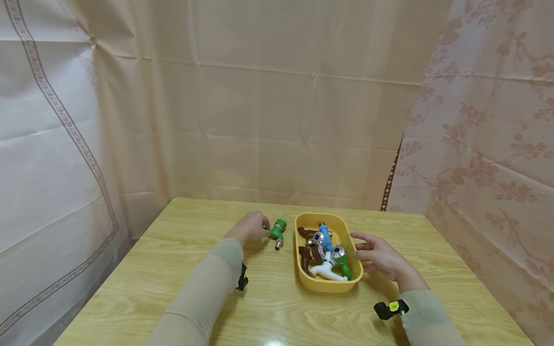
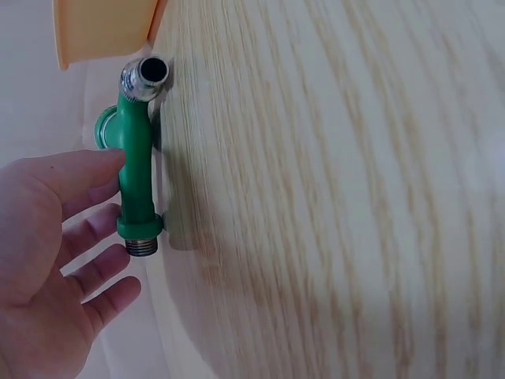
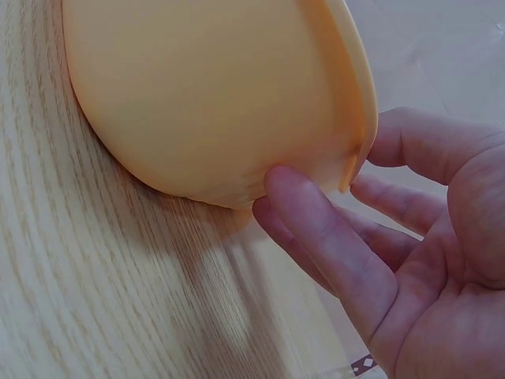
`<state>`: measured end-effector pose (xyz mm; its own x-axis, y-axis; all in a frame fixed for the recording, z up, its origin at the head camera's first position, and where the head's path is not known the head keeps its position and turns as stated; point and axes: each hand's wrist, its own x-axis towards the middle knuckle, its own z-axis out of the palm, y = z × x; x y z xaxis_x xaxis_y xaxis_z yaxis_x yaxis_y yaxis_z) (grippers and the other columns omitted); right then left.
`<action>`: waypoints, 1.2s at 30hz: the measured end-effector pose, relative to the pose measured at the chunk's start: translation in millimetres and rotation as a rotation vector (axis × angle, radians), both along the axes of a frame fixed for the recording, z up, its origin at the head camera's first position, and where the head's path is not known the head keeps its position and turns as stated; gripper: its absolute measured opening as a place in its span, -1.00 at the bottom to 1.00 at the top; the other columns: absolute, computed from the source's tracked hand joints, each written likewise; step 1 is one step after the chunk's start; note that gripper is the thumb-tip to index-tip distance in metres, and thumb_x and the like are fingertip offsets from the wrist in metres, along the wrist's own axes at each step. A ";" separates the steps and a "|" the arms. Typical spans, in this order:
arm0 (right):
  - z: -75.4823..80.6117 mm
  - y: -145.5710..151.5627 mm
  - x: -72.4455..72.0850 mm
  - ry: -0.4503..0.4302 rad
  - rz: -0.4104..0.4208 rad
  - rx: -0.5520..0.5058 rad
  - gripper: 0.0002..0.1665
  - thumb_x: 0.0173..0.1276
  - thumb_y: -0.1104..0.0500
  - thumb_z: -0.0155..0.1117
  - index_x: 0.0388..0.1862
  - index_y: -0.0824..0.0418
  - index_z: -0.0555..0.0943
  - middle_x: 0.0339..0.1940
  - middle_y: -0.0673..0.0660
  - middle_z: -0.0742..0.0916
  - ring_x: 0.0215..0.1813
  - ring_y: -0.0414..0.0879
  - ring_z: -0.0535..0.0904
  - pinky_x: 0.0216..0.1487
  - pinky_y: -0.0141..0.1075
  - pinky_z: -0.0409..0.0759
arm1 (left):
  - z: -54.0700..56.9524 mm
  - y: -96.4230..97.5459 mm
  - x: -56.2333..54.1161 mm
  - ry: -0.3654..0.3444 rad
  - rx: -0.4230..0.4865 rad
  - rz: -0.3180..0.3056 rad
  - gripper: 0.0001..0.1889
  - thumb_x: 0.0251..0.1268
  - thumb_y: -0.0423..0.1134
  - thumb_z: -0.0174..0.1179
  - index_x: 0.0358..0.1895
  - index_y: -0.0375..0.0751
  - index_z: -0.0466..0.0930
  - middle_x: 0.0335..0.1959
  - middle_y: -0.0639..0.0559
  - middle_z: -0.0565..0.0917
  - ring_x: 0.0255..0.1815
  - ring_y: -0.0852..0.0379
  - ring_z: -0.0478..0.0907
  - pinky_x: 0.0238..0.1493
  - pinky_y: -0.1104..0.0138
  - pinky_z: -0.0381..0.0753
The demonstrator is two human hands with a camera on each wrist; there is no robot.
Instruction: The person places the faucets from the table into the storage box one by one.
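A green faucet [image 1: 277, 230] with a metal spout end stands close to the table top, left of the yellow basket [image 1: 329, 287]. My left hand [image 1: 251, 228] pinches it, the thumb [image 2: 95, 167] on its body and the fingers curved behind. In the left wrist view, the threaded end of the green faucet [image 2: 138, 174] points toward the lower fingers. At the basket's right side is my right hand [image 1: 381, 257], its loosely bent fingers [image 3: 316, 229] touching the outer wall. Inside the basket lie brown faucets [image 1: 306, 254], a blue faucet [image 1: 325, 238], a white faucet [image 1: 327, 270] and another green faucet [image 1: 344, 266].
The pale wooden table [image 1: 151, 288] carries the basket and faucets. A beige curtain [image 1: 268, 120] hangs behind its far edge. Patterned cloth [image 1: 497, 158] hangs at the right, and bordered white cloth [image 1: 47, 158] at the left.
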<state>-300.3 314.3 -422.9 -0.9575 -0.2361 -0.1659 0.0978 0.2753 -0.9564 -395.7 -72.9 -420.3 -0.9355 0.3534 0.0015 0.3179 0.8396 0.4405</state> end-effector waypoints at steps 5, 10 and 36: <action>0.1 0.5 0.1 0.005 0.005 -0.004 -0.12 0.42 0.35 0.28 0.63 0.27 0.14 0.45 0.60 0.32 0.16 0.21 0.63 -0.09 0.05 0.72 | 0.2 -4.1 -0.5 -0.027 0.010 -0.003 -0.78 0.28 -0.25 0.40 -0.04 -0.21 0.75 -0.01 -0.03 0.67 0.11 -0.05 0.55 0.19 0.06 0.54; -1.4 0.9 -0.2 0.010 0.009 -0.001 -0.12 0.43 0.34 0.28 0.63 0.27 0.13 0.45 0.59 0.33 0.16 0.20 0.63 -0.08 0.05 0.72 | -2.7 -8.2 -1.3 -0.045 0.037 -0.002 -0.75 0.27 -0.28 0.41 -0.02 -0.23 0.75 0.00 -0.03 0.66 0.08 -0.03 0.56 0.17 0.08 0.55; -2.2 1.3 -0.9 0.003 0.004 -0.008 -0.14 0.44 0.34 0.28 0.63 0.26 0.15 0.44 0.57 0.36 0.15 0.20 0.64 -0.10 0.05 0.72 | -20.7 -9.9 -8.3 0.002 0.072 -0.077 -0.67 0.09 -0.48 0.35 -0.04 -0.16 0.79 -0.10 0.06 0.72 -0.09 0.12 0.56 0.06 0.19 0.57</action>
